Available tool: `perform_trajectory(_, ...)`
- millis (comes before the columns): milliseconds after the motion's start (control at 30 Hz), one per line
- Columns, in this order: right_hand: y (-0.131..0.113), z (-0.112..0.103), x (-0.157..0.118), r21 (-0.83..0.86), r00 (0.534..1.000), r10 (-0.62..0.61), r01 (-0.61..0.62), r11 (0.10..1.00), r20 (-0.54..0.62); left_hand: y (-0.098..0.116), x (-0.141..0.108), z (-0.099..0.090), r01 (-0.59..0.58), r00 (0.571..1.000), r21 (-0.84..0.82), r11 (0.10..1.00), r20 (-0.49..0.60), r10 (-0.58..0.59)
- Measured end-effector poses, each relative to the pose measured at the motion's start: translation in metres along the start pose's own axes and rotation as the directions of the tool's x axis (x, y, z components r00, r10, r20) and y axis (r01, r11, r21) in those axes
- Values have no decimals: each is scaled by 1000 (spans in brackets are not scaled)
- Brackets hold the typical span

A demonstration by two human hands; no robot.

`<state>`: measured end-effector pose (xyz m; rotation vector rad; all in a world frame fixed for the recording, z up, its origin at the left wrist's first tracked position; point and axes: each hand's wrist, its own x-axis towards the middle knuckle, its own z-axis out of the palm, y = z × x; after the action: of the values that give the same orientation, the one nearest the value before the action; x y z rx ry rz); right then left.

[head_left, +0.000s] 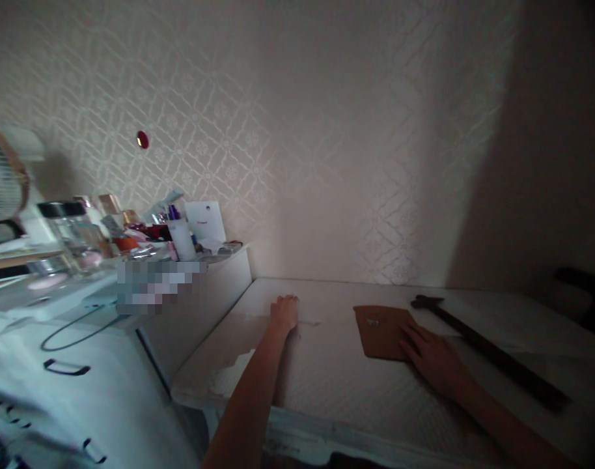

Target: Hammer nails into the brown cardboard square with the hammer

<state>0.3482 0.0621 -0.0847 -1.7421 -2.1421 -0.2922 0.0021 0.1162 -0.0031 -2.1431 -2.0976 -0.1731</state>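
Observation:
My left hand [284, 313] is at the back left of the white table [327, 384], its fingers curled together around something too small to make out. To the right lies a flat brown piece [381, 335] with a small silvery item [372, 322] on it. My right hand [434, 358] rests with its fingers spread over the right edge of the brown piece. Farther right, a dark hammer [493, 352] lies slantwise on the table, its head near the wall.
At the left stands a white cabinet [107, 378] topped with a glass jar [73, 231], bottles, a white cup [181, 239] and a white card [206, 221]. A fan [2, 172] is at the far left. Patterned wall [317, 163] rises behind the table.

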Motion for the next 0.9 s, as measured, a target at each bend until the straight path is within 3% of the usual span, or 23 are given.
perform_trajectory(400,-3,-4,-1,-30,1000,8,-9,1000,-19,-2,10,-1,-66,998,30,997,-4,66)
perform_trajectory(533,-4,-4,-1,-25,1000,-1,0,1000,-27,-7,13,-2,-47,998,13,999,-36,47)
perform_trajectory(700,-4,-4,-1,-33,999,-13,11,999,-42,-21,15,1,67,993,-50,997,-93,-71)
perform_trajectory(900,-6,-5,-2,-48,1000,6,-7,999,-26,-25,19,10,45,999,-56,997,-13,-46)
